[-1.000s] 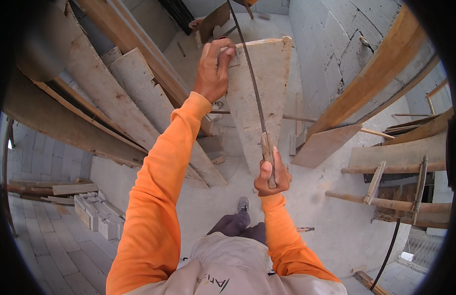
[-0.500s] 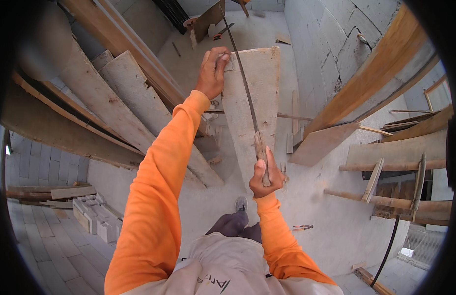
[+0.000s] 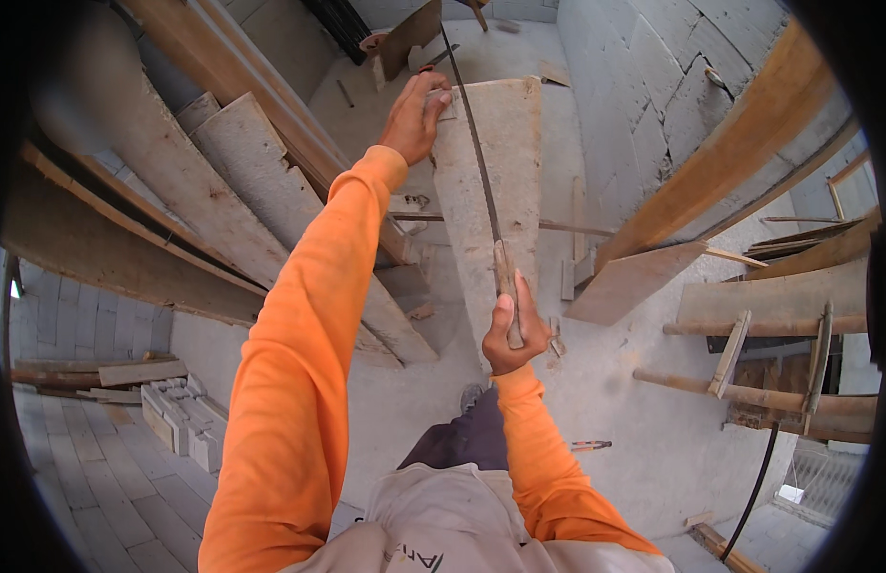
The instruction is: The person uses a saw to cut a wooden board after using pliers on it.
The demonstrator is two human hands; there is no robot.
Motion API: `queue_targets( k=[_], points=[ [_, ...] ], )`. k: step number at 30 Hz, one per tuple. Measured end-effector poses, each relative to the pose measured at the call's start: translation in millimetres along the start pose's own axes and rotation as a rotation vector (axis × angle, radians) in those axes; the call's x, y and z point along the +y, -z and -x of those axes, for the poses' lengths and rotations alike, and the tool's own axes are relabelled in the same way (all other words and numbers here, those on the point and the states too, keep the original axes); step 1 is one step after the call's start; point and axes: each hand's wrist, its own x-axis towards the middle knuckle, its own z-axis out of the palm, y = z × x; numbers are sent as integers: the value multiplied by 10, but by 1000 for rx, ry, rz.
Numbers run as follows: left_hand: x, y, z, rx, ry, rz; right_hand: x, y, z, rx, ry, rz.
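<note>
A long pale wooden board (image 3: pixel 512 153) stretches away in front of me, its far end wider than its near end. My right hand (image 3: pixel 516 329) is closed around the worn wooden handle (image 3: pixel 505 272) of a handsaw. The thin dark saw blade (image 3: pixel 482 167) shows nearly edge-on, running lengthwise over the board and past its far end. At the board's far left corner, my left hand (image 3: pixel 416 119) is closed on the edge, with the thumb over a small flat piece (image 3: pixel 448 107). How deep the blade sits in the wood cannot be made out.
Long planks (image 3: pixel 238 162) lean at the left. Another tall board (image 3: pixel 720 143) leans by the block wall (image 3: pixel 643 86) at the right. A thin bar (image 3: pixel 567 227) crosses beneath the board. Pliers (image 3: pixel 591 446) and wood scraps lie on the floor; a wooden ladder (image 3: pixel 729 353) is at far right.
Both hands, the saw and the board sit slightly higher in the picture. The grips are the same. My shoe is now mostly hidden behind my leg.
</note>
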Motion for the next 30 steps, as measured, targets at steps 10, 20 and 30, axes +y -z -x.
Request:
queue_targets(
  k=[10,20,30],
  points=[
    [-66,158,-158,-260,79,-24,130,-137,97,-26,-2,18],
    [23,99,-135,-201,57,-23,-7,-30,239,-31,-72,59],
    [73,39,-102,-172,89,-20,-132,77,146,-80,-191,47]
  ],
)
